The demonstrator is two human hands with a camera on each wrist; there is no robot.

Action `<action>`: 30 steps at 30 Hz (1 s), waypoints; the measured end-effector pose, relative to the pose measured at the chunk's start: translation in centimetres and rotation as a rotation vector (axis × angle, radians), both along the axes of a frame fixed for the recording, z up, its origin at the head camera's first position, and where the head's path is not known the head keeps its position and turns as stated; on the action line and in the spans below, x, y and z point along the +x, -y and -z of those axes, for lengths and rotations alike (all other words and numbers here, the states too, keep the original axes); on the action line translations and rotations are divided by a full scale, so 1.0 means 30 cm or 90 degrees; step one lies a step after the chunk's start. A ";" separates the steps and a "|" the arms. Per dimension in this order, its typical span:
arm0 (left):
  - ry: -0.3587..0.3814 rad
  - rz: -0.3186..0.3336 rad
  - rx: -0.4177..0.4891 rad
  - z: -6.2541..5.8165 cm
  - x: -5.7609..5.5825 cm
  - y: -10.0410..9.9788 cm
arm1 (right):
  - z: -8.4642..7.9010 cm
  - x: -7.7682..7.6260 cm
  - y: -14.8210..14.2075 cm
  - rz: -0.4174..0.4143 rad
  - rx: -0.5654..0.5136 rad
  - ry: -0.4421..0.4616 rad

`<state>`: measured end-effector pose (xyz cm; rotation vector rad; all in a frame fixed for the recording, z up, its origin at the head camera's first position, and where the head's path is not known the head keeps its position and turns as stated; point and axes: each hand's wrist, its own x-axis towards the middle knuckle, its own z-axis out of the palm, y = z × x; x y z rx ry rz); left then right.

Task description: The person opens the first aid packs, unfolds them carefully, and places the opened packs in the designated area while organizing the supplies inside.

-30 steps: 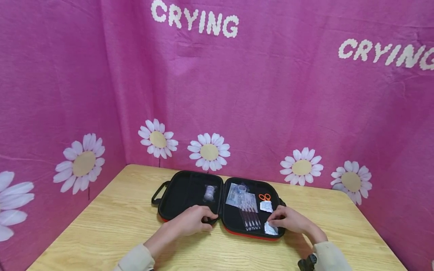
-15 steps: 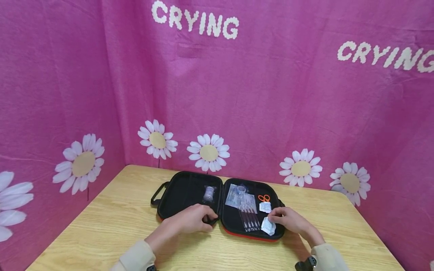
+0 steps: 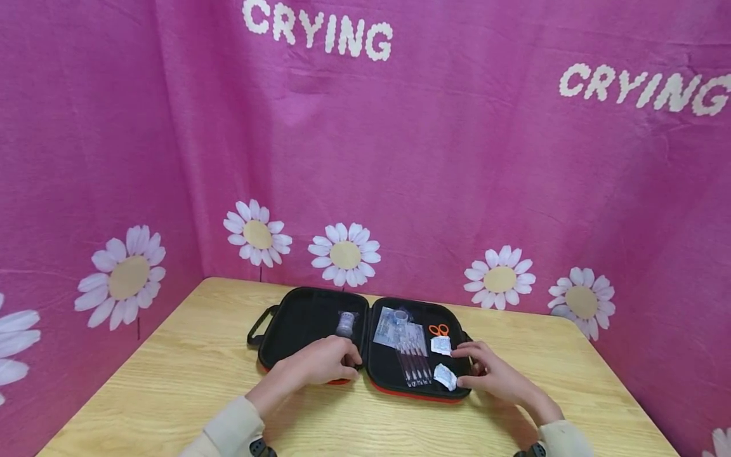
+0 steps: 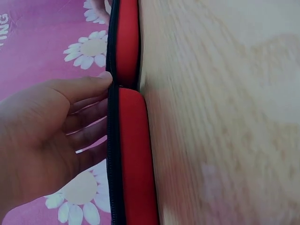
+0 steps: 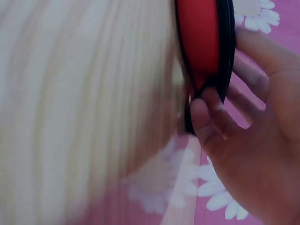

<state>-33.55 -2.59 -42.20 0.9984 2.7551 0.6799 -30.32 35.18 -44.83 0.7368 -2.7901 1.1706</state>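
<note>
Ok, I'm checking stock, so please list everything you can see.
case: one, black and red, open on table
handle: one, black, case's left end
roll: one, whitish, wrapped, left half
ring: one, pale, right half's back
pouch: at least one, clear, right half
swabs: about five, whitish tips, right half
scissors: one, orange handles, right half
sachets: two, white, right half's outer side
table: one, pale wood, under case
backdrop: one, pink, behind table
daisies: several, white and yellow, backdrop
lettering: two "CRYING", white, backdrop
wrist devices: two, black, wrists
sleeves: two, beige, forearms
left hand: one, bare, case's front rim
right hand: one, bare, case's right edge
</note>
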 end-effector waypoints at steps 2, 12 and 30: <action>0.009 0.000 0.008 -0.002 -0.003 0.001 | 0.001 0.007 -0.017 -0.011 0.002 0.012; -0.083 0.017 -0.050 -0.010 -0.010 -0.041 | 0.009 0.021 -0.031 0.056 0.002 0.096; -0.042 0.106 0.019 -0.014 -0.003 -0.340 | 0.021 0.005 -0.062 0.012 -0.056 0.201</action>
